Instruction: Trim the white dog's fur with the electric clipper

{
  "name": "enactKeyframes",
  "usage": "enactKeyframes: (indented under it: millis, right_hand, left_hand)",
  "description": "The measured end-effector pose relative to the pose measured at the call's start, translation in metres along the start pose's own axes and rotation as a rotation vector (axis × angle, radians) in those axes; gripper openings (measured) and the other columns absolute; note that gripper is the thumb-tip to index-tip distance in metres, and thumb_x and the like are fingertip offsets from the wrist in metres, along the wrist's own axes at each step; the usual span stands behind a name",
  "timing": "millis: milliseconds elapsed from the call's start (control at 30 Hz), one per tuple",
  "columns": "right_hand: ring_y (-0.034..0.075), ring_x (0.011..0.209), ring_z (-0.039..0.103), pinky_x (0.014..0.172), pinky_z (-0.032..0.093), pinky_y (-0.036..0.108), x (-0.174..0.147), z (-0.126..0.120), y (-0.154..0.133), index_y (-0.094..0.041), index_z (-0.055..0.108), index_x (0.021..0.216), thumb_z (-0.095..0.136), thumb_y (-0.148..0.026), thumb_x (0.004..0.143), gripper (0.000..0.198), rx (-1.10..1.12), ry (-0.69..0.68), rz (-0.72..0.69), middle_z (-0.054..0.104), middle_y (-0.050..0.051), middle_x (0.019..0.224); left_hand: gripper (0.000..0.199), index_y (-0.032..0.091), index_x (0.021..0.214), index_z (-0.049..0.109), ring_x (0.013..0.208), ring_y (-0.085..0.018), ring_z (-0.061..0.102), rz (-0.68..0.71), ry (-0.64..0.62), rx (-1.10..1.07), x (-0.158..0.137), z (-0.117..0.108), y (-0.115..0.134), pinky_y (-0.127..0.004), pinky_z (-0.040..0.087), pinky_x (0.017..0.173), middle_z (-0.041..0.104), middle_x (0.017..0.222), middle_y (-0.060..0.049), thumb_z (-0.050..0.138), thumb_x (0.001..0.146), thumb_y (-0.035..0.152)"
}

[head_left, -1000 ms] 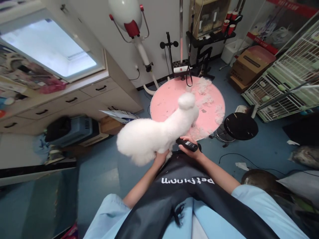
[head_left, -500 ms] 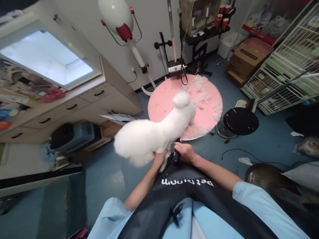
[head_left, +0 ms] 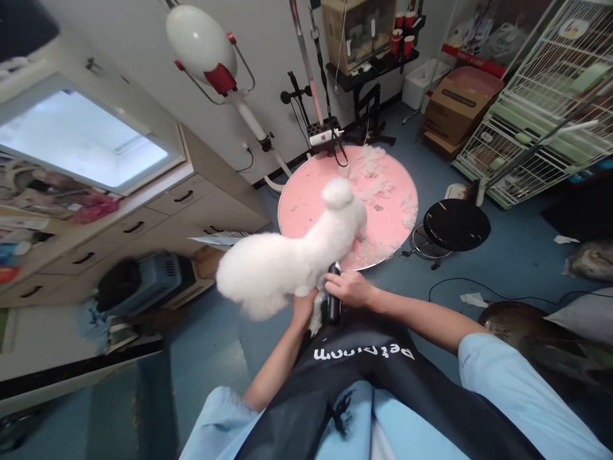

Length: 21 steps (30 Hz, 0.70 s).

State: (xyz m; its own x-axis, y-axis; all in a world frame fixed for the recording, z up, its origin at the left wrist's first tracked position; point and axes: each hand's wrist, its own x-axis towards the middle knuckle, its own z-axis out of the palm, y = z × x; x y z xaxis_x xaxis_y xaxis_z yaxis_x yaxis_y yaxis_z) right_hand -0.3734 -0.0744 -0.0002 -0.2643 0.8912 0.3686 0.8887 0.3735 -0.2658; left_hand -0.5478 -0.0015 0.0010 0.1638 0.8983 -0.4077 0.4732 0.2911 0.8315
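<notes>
A fluffy white dog (head_left: 282, 268) stretches between the round pink table (head_left: 306, 182) and the front of my black apron. Its smaller rounded end lies over the tabletop, while the larger fluffy end reaches past the edge to the left. My left hand (head_left: 303, 308) holds the dog from below, with its fingers mostly hidden under the fur. Beside that hand a pale leg (head_left: 316, 313) hangs down. My right hand (head_left: 353, 289) is wrapped round a black hair clipper (head_left: 334, 308), held upright with its head against or close to the dog's underside; contact is unclear.
Clumps of cut fur (head_left: 378, 185) lie on the table's right side. To the right stand a black round stool (head_left: 457, 223), a cardboard box (head_left: 453, 115) and wire cages (head_left: 527, 140). A white lamp-like dryer (head_left: 204, 48) stands behind; drawers (head_left: 134, 227) and a pet carrier (head_left: 158, 262) are left.
The view has shifted slightly, so the surroundings sit further left. My right hand has tilted the clipper a little, and its head is nearer the dog. My left hand keeps its hold.
</notes>
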Motion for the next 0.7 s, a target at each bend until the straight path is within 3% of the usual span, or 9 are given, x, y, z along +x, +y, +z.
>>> enactKeyframes:
  millis: [100,333,500,700]
  right_hand:
    - [0.014,0.063,0.051,0.058,0.029,0.031,0.011,-0.006,-0.014,-0.020,0.064,0.093,0.047,-0.019,0.106,0.021,-0.003,-0.025,-0.078,0.073,0.007,0.104]
    - [0.014,0.059,0.049,0.055,0.023,0.033,0.008,-0.013,0.004,-0.018,0.066,0.090,0.049,-0.014,0.103,0.022,-0.142,-0.117,0.100,0.071,0.008,0.094]
    - [0.013,0.061,0.049,0.058,0.029,0.031,-0.002,-0.009,-0.001,-0.020,0.064,0.091,0.049,-0.018,0.105,0.021,-0.063,-0.019,-0.059,0.072,0.007,0.099]
    - [0.015,0.064,0.056,0.060,0.036,0.031,-0.022,-0.015,0.042,-0.020,0.068,0.092,0.053,-0.017,0.100,0.017,-0.125,-0.021,0.114,0.076,0.011,0.111]
  left_hand:
    - [0.028,0.013,0.108,0.071,0.131,-0.033,0.064,0.024,-0.040,0.018,0.000,-0.002,0.000,-0.045,0.044,0.120,0.074,0.131,-0.016,0.063,0.082,0.015]
    - [0.037,0.017,0.111,0.071,0.133,-0.035,0.063,-0.025,0.001,-0.003,0.006,-0.001,-0.017,-0.051,0.043,0.122,0.076,0.127,-0.012,0.069,0.074,0.016]
    - [0.043,0.017,0.115,0.072,0.137,-0.035,0.060,0.041,-0.022,-0.047,0.009,-0.003,-0.033,-0.049,0.037,0.126,0.073,0.135,-0.013,0.072,0.072,0.017]
    - [0.044,0.020,0.113,0.070,0.136,-0.033,0.062,-0.002,0.008,-0.088,0.008,-0.006,-0.044,-0.052,0.038,0.125,0.072,0.138,-0.012,0.075,0.069,0.021]
